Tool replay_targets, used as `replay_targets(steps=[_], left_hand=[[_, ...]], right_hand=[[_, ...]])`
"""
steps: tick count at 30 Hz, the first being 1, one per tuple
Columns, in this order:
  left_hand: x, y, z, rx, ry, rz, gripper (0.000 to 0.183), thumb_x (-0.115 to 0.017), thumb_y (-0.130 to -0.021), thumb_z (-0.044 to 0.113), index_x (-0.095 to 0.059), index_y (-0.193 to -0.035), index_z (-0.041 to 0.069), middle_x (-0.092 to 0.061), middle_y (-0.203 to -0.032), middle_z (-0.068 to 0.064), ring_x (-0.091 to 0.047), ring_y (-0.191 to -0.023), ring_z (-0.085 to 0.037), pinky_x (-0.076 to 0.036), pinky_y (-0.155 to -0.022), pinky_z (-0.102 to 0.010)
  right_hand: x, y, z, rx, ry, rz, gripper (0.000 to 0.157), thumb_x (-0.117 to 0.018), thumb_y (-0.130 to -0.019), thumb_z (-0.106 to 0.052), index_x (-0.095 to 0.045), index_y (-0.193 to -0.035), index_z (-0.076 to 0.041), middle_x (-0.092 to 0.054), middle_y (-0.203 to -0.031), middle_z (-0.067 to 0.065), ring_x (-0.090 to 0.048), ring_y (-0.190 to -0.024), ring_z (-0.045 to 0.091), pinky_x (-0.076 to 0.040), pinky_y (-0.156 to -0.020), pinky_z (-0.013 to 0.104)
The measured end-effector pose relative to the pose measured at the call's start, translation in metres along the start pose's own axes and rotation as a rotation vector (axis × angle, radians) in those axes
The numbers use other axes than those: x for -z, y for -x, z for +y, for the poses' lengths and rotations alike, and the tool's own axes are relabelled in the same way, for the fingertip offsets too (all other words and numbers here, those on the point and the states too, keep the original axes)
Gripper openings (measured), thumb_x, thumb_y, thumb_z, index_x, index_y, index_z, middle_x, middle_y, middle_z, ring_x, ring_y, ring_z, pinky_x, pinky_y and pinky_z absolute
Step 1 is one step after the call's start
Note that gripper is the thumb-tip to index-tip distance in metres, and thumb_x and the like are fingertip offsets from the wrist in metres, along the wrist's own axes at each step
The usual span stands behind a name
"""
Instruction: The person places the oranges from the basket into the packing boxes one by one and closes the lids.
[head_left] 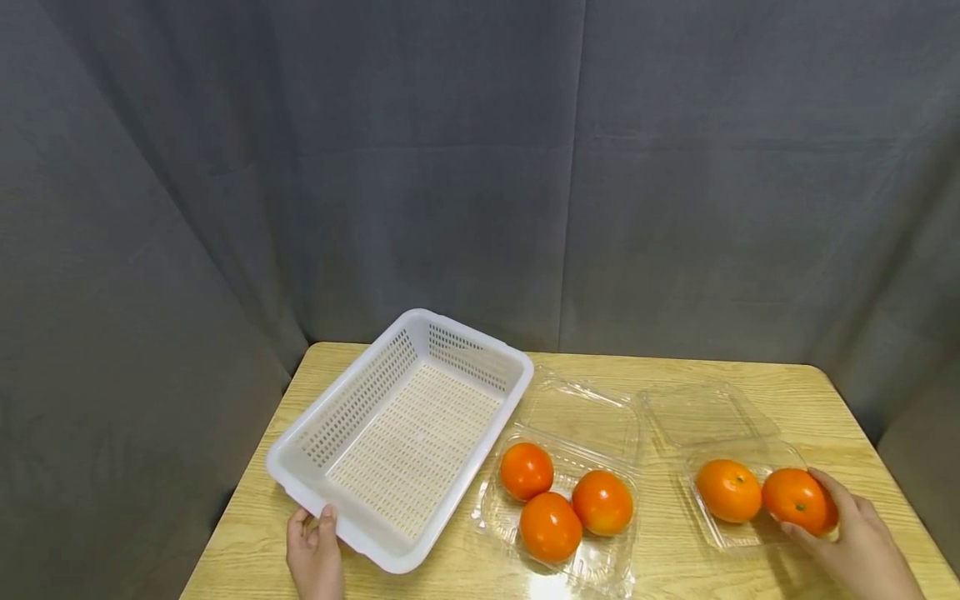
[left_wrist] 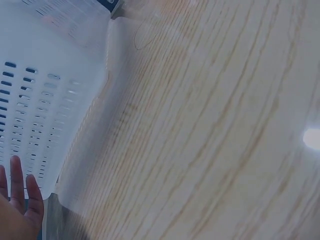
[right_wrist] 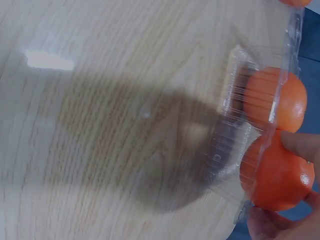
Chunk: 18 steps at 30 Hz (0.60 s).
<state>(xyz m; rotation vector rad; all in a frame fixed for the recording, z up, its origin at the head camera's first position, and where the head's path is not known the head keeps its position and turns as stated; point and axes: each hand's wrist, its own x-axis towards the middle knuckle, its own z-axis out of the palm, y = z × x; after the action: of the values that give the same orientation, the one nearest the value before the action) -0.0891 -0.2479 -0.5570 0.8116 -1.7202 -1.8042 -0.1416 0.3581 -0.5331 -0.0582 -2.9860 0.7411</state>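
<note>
My left hand [head_left: 315, 550] grips the near-left corner of a white plastic basket [head_left: 360, 546], thumb over the rim and fingers against the outside. Slots cover the basket's floor and walls, and nothing lies inside it. At the right, my right hand [head_left: 855, 533] holds an orange [head_left: 795, 498] between thumb and fingers, at the right end of an open clear plastic clamshell box [head_left: 720, 533]. A second orange [head_left: 729, 490] sits beside it in that box. More orange peel shows behind the held fruit, partly hidden by the fingers.
Between basket and right box, another open clamshell box [head_left: 495, 508] holds three glossy orange-red tomatoes [head_left: 551, 527]. Both clear lids [head_left: 581, 417] are folded back toward the far edge of the wooden table [head_left: 667, 533]. Grey curtains [head_left: 450, 208] hang behind and beside the table.
</note>
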Motion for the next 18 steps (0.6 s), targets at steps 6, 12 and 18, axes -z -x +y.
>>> replay_targets(steps=[6, 12, 18], left_hand=[[0.0001, -0.0002, -0.0001, 0.009, -0.012, -0.010, 0.041, -0.049, -0.103, 0.011, -0.036, -0.137, -0.009, -0.045, -0.126, -0.014, -0.055, -0.087, 0.004, -0.049, -0.074, -0.010], [-0.0001, -0.0008, -0.0009, 0.004, -0.015, -0.003, 0.041, -0.048, -0.103, 0.010, -0.036, -0.137, -0.009, -0.045, -0.128, -0.016, -0.055, -0.087, 0.005, -0.049, -0.074, -0.009], [0.0003, -0.0014, -0.0012, -0.003, -0.023, -0.005, 0.041, -0.047, -0.103, 0.010, -0.036, -0.137, -0.009, -0.044, -0.130, -0.019, -0.055, -0.087, 0.006, -0.049, -0.074, -0.009]], right_hand=[[-0.0047, -0.0002, -0.0020, -0.023, 0.009, -0.014, 0.088, -0.079, -0.085, -0.027, -0.025, -0.144, 0.011, -0.039, -0.116, 0.047, -0.046, -0.099, 0.059, -0.042, -0.074, 0.071], [-0.0049, -0.0013, -0.0066, -0.030, 0.004, -0.030, 0.084, -0.073, -0.090, -0.032, -0.026, -0.142, 0.015, -0.038, -0.122, 0.045, -0.046, -0.101, 0.057, -0.043, -0.076, 0.069], [-0.0031, -0.0007, -0.0104, -0.037, 0.004, -0.044, 0.080, -0.073, -0.091, -0.029, -0.028, -0.138, 0.018, -0.038, -0.120, 0.045, -0.047, -0.101, 0.057, -0.044, -0.076, 0.068]])
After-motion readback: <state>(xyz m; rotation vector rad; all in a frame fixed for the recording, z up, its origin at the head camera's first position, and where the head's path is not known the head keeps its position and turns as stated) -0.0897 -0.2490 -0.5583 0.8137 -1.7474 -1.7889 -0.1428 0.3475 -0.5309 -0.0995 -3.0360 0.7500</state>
